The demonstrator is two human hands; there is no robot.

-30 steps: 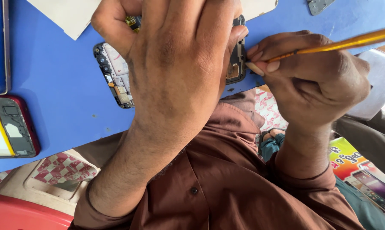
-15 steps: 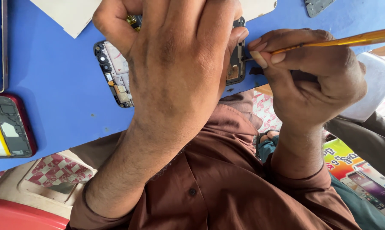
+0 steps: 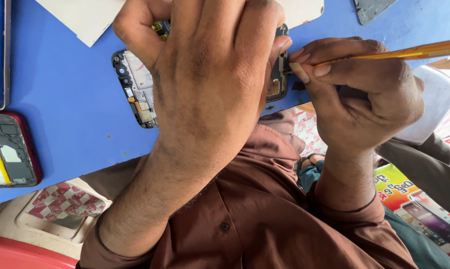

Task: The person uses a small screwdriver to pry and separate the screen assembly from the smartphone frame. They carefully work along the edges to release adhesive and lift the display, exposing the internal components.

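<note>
i see the left hand [image 3: 210,84] pressed flat over the opened phone [image 3: 138,89] on the blue table [image 3: 70,99]; the right hand [image 3: 359,94] pinches a yellow tool [image 3: 404,51], tip at the phone's right edge.

Single head view, close above hands [image 3: 210,89]

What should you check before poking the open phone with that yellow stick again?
1. Left hand pressing the opened phone flat on the blue table: ok.
2. Right hand pinching the yellow tool firmly: ok.
3. Tool tip at the phone's edge: cannot tell, fingers hide it.
4. Phone's inner parts in sight: not ok, mostly covered by the left hand.
5. The other opened phone lies apart at the table's edge: ok.
</note>
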